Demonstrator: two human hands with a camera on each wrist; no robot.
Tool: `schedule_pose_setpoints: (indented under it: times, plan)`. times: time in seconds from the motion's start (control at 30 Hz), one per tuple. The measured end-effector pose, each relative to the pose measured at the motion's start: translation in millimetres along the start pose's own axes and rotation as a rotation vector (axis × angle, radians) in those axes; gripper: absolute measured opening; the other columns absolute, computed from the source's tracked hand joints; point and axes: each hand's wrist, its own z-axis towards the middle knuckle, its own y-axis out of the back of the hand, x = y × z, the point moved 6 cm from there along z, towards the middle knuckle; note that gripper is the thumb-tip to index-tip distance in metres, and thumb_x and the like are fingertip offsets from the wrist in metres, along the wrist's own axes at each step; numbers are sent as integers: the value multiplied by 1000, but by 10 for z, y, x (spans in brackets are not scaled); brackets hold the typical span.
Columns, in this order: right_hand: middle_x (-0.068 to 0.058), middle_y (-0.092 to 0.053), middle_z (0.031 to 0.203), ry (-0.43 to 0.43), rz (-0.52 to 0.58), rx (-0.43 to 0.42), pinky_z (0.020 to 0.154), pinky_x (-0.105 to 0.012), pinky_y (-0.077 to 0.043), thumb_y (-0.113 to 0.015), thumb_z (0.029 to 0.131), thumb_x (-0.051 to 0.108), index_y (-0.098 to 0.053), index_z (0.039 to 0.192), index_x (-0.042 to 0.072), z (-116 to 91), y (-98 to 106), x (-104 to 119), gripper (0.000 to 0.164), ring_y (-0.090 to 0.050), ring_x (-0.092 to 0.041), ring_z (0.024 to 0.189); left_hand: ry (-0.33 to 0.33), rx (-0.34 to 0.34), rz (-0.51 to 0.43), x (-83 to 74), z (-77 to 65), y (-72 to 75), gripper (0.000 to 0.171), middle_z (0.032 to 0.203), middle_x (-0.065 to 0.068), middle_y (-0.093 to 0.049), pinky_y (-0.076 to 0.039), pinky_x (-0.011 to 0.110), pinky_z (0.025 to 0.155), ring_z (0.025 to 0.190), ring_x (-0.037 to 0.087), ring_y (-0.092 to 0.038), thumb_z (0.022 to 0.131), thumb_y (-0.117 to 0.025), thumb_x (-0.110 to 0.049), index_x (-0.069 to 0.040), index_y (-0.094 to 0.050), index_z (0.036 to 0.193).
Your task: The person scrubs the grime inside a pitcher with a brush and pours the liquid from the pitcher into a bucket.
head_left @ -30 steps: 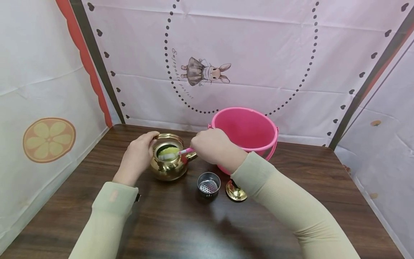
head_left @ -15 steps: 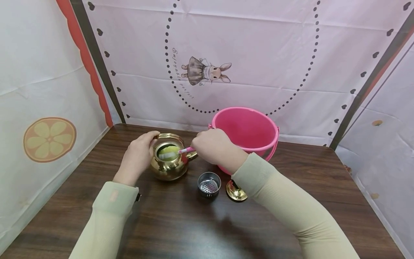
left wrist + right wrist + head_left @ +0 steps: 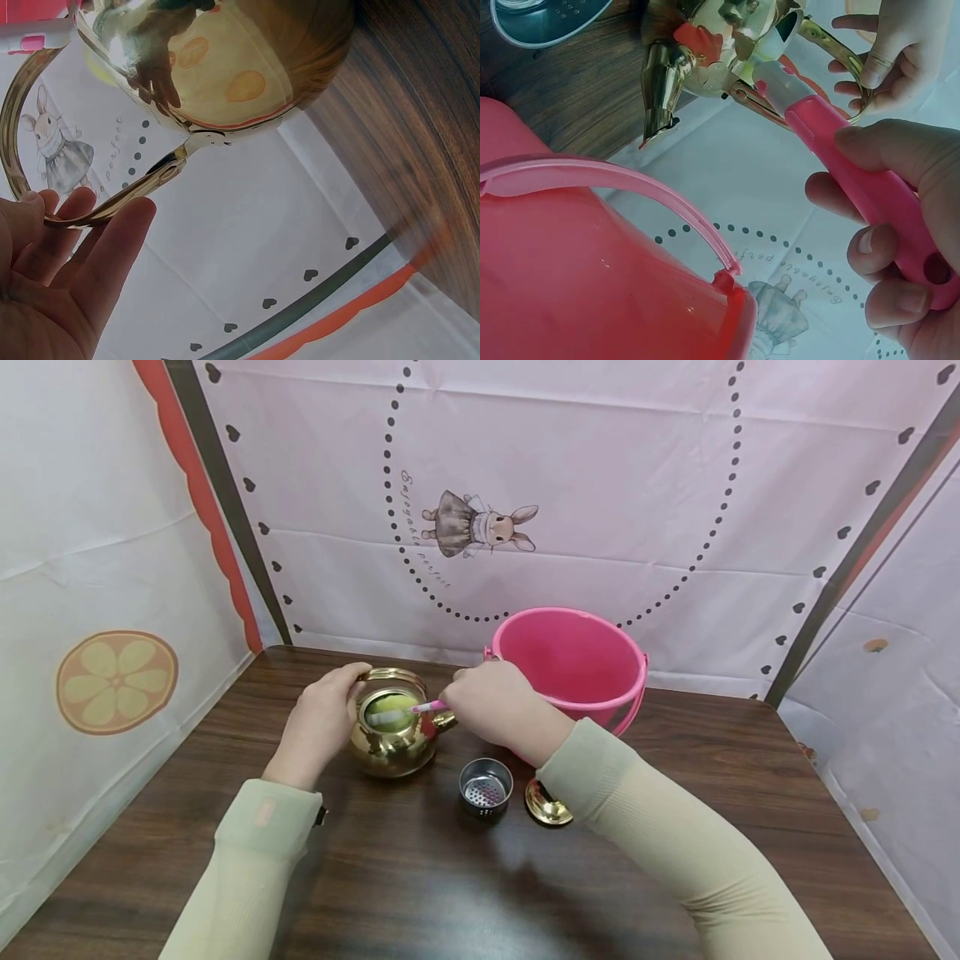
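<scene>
In the head view, a shiny gold teapot [image 3: 390, 752] stands on the table at left of centre, its lid off. My left hand [image 3: 318, 722] pinches its arched handle [image 3: 97, 214] between thumb and fingers. My right hand [image 3: 498, 702] grips the pink handle [image 3: 855, 157] of a brush with a white neck [image 3: 784, 88]. The brush reaches over the teapot's rim, and a yellow-green, sponge-like patch [image 3: 393, 702] shows inside the opening. The spout [image 3: 660, 86] points right, toward the bucket.
A pink bucket [image 3: 622, 693] stands behind my right hand, its carrying handle [image 3: 630, 176] hanging down. A perforated steel strainer cup [image 3: 485, 787] and a gold lid [image 3: 546, 804] lie on the brown table [image 3: 420, 877]. Printed cloth [image 3: 600, 485] encloses the back and sides.
The brush and right hand have shifted very slightly, with the white neck moving a little inside the teapot's opening. The left hand and teapot have stayed in place.
</scene>
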Motion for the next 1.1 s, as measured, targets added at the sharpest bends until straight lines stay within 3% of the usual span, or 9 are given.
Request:
schedule_pose_setpoints:
  times: [0.37, 0.77, 1.1]
  plan:
    - [3, -67, 88, 39, -50, -55, 61, -34, -54, -61, 92, 23, -72, 101, 29, -19, 44, 66, 15, -64, -18, 76, -6, -1, 10, -4, 6, -2, 24, 113, 23, -63, -49, 54, 84, 104, 42, -60, 98, -47, -5, -1, -57, 119]
    - [3, -67, 87, 40, -51, -67, 59, -35, -55, -60, 93, 27, -72, 101, 29, -42, 107, 88, 14, -64, -20, 74, 4, 17, 19, 11, 11, -15, 25, 116, 23, -62, -49, 55, 85, 106, 42, -60, 98, -47, -6, -1, -56, 121]
    - [3, -67, 87, 26, -65, -33, 58, -36, -55, -63, 89, 20, -72, 94, 28, -60, 181, 76, 13, -62, -18, 73, 25, 29, 30, 20, 6, -8, 26, 118, 22, -61, -49, 56, 83, 107, 43, -59, 98, -47, -8, -4, -56, 122]
